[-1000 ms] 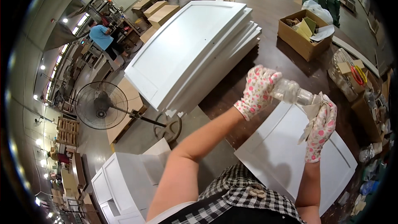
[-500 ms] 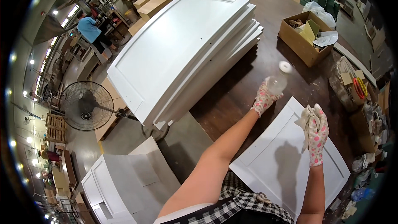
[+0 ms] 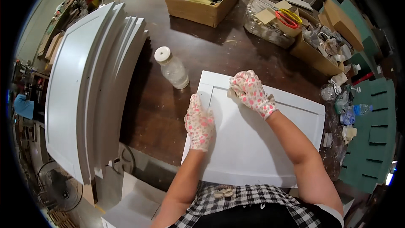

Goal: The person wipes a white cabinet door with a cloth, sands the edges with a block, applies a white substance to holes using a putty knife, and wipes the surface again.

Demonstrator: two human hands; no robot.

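Note:
A white cabinet-style panel [image 3: 253,143] with a recessed centre lies on the brown table in front of me. My left hand [image 3: 199,123], in a white glove with pink spots, rests along its left edge with fingers stretched out. Near the panel's far left corner, my right hand [image 3: 252,93], gloved the same way, is closed around a beige cloth [image 3: 231,94] against the surface. Most of that cloth is hidden under the fingers. Beyond my left hand stands a clear bottle [image 3: 174,72] with a white cap, touched by neither hand.
Curved white panels [image 3: 76,88] are stacked at the left. A cardboard box [image 3: 198,10] of scraps stands at the back. To the right are red and yellow scissors [image 3: 288,18], a carton of odds and ends [image 3: 314,55] and several plastic bottles [image 3: 362,109]. A fan [image 3: 61,190] is lower left.
My left hand has let go of the bottle, now standing on the table, and rests on the panel. My right hand has lowered the cloth onto the panel. The view has swung right.

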